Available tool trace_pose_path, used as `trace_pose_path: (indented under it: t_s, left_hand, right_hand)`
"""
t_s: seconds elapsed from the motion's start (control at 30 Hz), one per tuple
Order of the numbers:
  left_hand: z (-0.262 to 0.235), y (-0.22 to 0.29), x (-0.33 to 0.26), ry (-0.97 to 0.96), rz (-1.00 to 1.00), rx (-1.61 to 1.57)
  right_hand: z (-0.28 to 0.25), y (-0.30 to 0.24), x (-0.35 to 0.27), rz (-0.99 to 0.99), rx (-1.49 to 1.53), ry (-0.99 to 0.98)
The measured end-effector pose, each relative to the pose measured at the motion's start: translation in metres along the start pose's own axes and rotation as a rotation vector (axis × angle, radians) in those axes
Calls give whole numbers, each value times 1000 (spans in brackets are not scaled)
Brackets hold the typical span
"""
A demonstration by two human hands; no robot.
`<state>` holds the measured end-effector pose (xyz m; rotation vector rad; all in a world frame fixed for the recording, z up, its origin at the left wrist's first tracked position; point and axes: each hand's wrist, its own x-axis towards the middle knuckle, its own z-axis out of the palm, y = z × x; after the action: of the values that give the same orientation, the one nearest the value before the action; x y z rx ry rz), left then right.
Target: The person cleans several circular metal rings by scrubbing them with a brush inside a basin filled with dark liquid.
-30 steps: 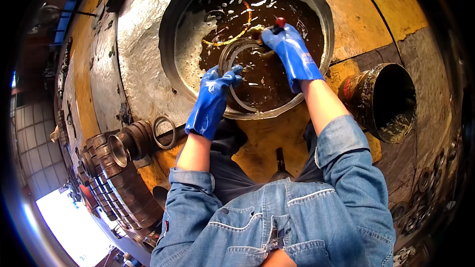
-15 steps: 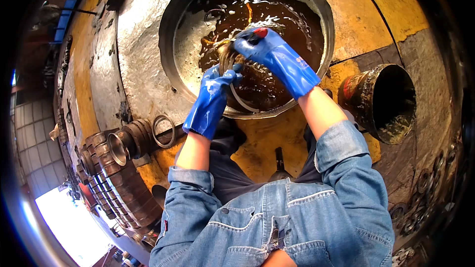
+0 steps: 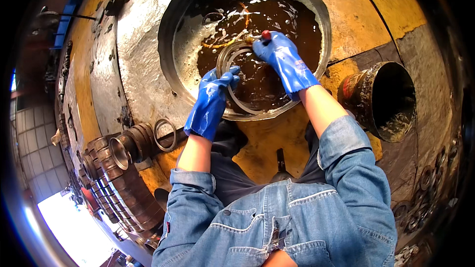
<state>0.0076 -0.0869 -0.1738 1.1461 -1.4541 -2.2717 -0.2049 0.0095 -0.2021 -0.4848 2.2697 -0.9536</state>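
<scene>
Both forearms [image 3: 321, 108] forward, left hand [image 3: 212, 91] around ring [image 3: 223, 60], right hand [image 3: 278, 52] around red handle [image 3: 266, 35]

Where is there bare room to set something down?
Bare patches: the grey floor left of the tub, and the yellow floor right of it, beyond the bucket. Crowded: near the left sleeve, with stacked rings; and inside the tub, where the left hand holds a metal ring and the right hand a red-ended tool.

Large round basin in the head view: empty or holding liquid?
Holding liquid: the basin contains brown liquid, with pale foam along its left side; depth cannot be told.
</scene>
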Motion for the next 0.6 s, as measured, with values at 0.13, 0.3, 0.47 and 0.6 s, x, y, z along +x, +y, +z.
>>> trace_pose_path:
  t_s: [0.13,0.3,0.47,0.6]
  left_hand:
    - [-3,-2,5,-29,3,31]
    - [4,-1,6,-18,-38,-23]
    - [-22,-8,5,-87,53,40]
    - [1,-7,4,-109,50,-24]
  right_hand:
    - [-5,15,4,-102,-137,336]
    - [-3,4,-12,-138,217,-125]
    - [10,-46,-70,-593,67,-216]
    - [11,-7,-25,-232,396,-49]
